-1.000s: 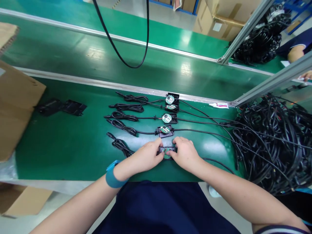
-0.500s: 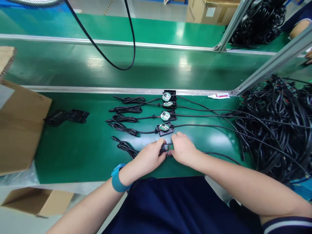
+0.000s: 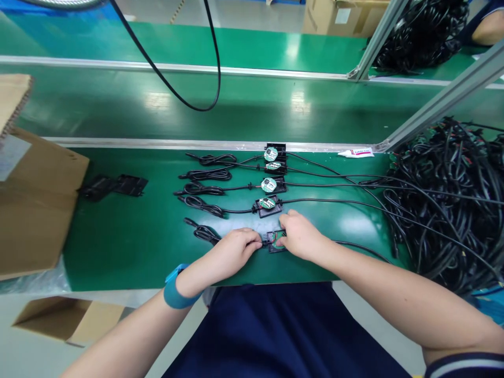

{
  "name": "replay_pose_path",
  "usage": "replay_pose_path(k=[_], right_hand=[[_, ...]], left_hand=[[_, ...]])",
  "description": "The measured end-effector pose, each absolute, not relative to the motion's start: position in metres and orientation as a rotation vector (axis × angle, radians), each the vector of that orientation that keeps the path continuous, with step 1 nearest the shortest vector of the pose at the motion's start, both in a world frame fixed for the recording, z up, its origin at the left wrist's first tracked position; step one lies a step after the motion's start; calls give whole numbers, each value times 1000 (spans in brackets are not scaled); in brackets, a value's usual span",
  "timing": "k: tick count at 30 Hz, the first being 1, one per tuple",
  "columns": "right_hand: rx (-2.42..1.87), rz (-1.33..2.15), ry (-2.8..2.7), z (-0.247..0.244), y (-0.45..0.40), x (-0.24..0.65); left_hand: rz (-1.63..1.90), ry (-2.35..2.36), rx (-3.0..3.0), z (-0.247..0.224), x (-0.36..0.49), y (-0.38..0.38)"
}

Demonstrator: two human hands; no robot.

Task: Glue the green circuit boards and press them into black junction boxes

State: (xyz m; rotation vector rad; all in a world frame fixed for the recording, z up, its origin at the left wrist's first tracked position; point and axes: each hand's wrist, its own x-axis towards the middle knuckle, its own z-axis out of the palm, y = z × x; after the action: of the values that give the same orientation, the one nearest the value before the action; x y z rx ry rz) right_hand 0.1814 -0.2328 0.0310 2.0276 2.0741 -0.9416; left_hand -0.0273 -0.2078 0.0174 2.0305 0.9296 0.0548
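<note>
A black plastic housing [image 3: 272, 249] lies on the green bench in front of me, with part of a green circuit board [image 3: 277, 238] and a red wire showing inside. My left hand [image 3: 238, 252] pinches the black cable [image 3: 206, 234] where it enters the housing's left end. My right hand [image 3: 301, 236] is closed around the right end of the housing, its fingers hiding part of the board. Beyond my hands, several similar open housings [image 3: 270, 212] lie in a column, each with a round board [image 3: 269, 185] and cables running out both sides.
At right lies a big tangle of black cables [image 3: 441, 205]. A glue-like white tube [image 3: 357, 153] rests near the back rail. At left are loose black covers [image 3: 131, 185] and a cardboard box [image 3: 39, 210]. A black cable loop [image 3: 216, 79] hangs above. Another person's arm [image 3: 488, 29] shows top right.
My left hand has slid left off the housing onto the cable at its end, uncovering more of the housing. My right hand stays at the right end.
</note>
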Motion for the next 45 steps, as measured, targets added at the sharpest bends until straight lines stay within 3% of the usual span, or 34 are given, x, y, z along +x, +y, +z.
replay_pose_path(k=[31, 37, 45], right_hand=[[2098, -1056, 2108, 31, -237, 187], [2112, -843, 2144, 25, -243, 178], [2013, -873, 2171, 34, -243, 183]], left_hand=[[-194, 1164, 2108, 20, -3, -225], [-221, 1155, 2214, 24, -3, -225], [-215, 1095, 2489, 28, 1, -227]])
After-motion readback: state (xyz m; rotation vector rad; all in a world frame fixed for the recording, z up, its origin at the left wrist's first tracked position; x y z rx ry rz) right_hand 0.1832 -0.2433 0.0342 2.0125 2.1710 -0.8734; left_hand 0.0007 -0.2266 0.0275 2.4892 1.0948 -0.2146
